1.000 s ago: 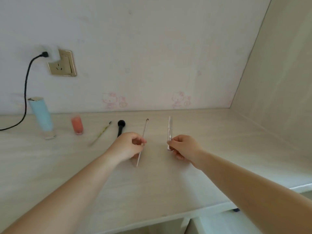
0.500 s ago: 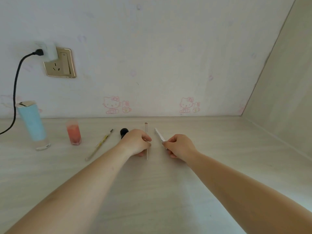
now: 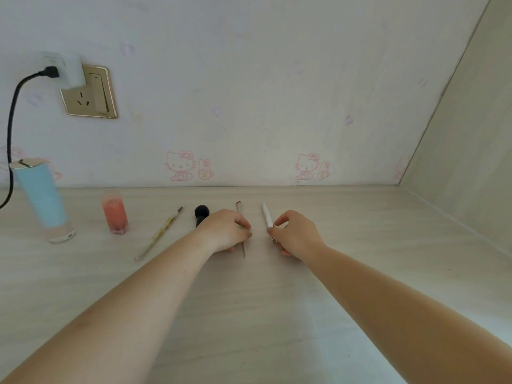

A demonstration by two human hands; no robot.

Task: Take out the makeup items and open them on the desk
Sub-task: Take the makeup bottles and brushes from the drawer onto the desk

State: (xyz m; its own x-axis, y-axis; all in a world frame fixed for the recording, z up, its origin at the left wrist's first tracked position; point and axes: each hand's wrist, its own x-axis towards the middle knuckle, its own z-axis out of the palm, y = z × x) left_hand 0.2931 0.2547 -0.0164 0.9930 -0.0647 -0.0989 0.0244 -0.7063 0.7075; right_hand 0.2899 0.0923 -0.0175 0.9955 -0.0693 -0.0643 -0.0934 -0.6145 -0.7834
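On the pale wooden desk [image 3: 360,245] lies a row of makeup items. My left hand [image 3: 225,230] pinches a thin metal stick [image 3: 240,214] that lies flat and points toward the wall. My right hand [image 3: 295,232] pinches the near end of a slim white pen-like tube [image 3: 267,215], which tilts left at its far end. A black-headed brush [image 3: 201,213] is partly hidden behind my left hand. Further left lie a yellow patterned pencil [image 3: 160,234], a small pink bottle [image 3: 114,213] and a tall blue tube [image 3: 41,196], both standing.
A gold wall socket [image 3: 90,97] holds a white plug [image 3: 66,69] with a black cable [image 3: 11,120] hanging at the left. The wall stands close behind the items, and a side panel [image 3: 468,134] closes off the right.
The white tube has swung from pointing straight at the wall to leaning left in my right hand. The camera has moved closer and tilted; both hands stay on their items.
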